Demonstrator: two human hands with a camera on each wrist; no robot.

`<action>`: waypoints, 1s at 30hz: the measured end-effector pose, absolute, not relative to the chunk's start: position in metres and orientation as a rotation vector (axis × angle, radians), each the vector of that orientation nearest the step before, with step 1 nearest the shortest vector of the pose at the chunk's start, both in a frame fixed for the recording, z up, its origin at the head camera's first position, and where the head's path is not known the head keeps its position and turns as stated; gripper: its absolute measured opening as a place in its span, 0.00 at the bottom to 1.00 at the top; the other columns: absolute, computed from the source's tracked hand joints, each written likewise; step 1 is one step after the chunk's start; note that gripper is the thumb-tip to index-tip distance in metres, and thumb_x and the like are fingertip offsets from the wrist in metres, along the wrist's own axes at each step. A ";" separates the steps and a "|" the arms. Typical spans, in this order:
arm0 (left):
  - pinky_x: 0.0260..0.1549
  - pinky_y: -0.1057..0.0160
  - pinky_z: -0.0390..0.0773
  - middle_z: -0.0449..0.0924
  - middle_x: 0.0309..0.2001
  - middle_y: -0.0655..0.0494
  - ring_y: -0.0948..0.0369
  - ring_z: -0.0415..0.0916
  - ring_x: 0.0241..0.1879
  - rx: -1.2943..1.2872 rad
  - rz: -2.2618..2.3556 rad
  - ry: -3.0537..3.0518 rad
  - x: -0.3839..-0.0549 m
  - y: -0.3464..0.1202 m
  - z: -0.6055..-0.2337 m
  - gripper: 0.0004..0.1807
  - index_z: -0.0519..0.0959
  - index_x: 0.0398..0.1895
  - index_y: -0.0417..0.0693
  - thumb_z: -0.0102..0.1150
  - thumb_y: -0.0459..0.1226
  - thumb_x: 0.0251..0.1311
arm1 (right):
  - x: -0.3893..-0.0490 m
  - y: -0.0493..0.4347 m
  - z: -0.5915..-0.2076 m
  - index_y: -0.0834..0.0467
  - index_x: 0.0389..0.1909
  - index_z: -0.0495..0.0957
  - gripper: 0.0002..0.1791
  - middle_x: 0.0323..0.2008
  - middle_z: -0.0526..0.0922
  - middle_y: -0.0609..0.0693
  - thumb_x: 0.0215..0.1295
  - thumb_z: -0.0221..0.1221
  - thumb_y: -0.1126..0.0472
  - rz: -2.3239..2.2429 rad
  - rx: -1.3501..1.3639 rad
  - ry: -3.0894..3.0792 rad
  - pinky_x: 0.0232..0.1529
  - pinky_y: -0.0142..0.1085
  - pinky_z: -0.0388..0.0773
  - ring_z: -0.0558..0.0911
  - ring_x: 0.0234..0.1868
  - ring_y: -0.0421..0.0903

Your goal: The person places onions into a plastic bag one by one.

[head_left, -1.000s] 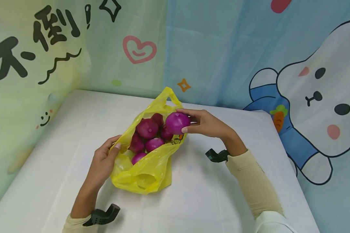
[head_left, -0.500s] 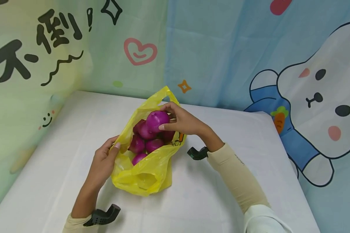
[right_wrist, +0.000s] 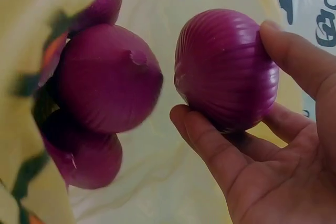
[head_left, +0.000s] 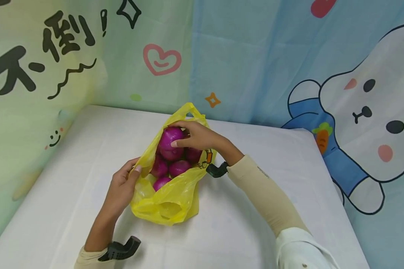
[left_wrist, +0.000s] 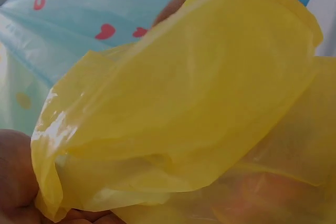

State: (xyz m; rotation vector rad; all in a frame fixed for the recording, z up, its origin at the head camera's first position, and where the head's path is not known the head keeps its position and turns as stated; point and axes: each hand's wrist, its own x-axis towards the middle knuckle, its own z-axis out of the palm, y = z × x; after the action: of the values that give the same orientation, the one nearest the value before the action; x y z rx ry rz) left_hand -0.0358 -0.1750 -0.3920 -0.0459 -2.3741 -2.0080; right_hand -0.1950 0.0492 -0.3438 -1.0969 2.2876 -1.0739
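Observation:
A yellow plastic bag (head_left: 161,205) stands with its mouth spread on the white table, several red onions (head_left: 179,169) inside. At the bag's left rim my left hand (head_left: 122,185) pinches the plastic between thumb and fingers; in the left wrist view the yellow film (left_wrist: 178,108) fills most of the picture. My right hand (head_left: 198,136) reaches into the bag's mouth and grips one red onion (head_left: 171,137) over the others. The right wrist view has this onion (right_wrist: 228,72) between thumb and fingertips, apart from the onions (right_wrist: 110,80) beside it.
White cloth covers the table (head_left: 235,224) on both sides of the bag. A printed curtain (head_left: 235,56) with a cartoon rabbit (head_left: 373,97) hangs behind the table. Black cameras sit on the left wrist (head_left: 121,251) and right wrist (head_left: 217,170).
My right hand has carried its onion leftward from the bag's right rim to above the onions at the upper left of the opening. The left hand keeps its hold on the rim.

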 end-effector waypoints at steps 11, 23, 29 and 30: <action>0.37 0.67 0.72 0.72 0.47 0.51 0.55 0.70 0.40 -0.052 -1.988 -2.369 -0.036 -0.171 -0.393 0.19 0.69 0.55 0.50 0.42 0.45 0.64 | -0.205 0.030 -0.344 0.50 0.59 0.63 0.33 0.50 0.68 0.41 0.53 0.57 0.43 -0.949 -1.047 2.377 0.42 0.30 0.70 0.69 0.47 0.36; 0.28 0.62 0.74 0.73 0.43 0.49 0.53 0.72 0.30 -0.075 -2.005 -2.390 -0.034 -0.168 -0.395 0.18 0.69 0.54 0.52 0.41 0.46 0.64 | -0.210 0.037 -0.339 0.58 0.56 0.67 0.26 0.55 0.68 0.50 0.61 0.50 0.48 -1.041 -0.910 2.384 0.51 0.35 0.63 0.65 0.55 0.45; 0.28 0.61 0.74 0.74 0.42 0.46 0.49 0.72 0.30 -0.068 -2.042 -2.350 -0.033 -0.166 -0.387 0.17 0.69 0.54 0.48 0.42 0.42 0.65 | -0.202 0.051 -0.343 0.55 0.59 0.64 0.28 0.54 0.68 0.46 0.62 0.49 0.45 -1.072 -0.910 2.426 0.46 0.38 0.67 0.73 0.44 0.46; 0.29 0.62 0.74 0.73 0.43 0.46 0.49 0.72 0.31 -0.062 -2.046 -2.351 -0.032 -0.165 -0.384 0.17 0.69 0.54 0.48 0.41 0.41 0.65 | -0.199 0.056 -0.343 0.54 0.59 0.64 0.28 0.54 0.68 0.46 0.62 0.48 0.45 -1.083 -0.918 2.431 0.47 0.39 0.67 0.73 0.44 0.46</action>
State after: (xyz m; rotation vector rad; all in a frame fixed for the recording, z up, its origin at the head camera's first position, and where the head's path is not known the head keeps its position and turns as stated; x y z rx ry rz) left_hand -0.0322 -0.1653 -0.3842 -0.0623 -2.3508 -2.0464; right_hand -0.1993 0.0555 -0.3431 -0.9179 2.4313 -1.0833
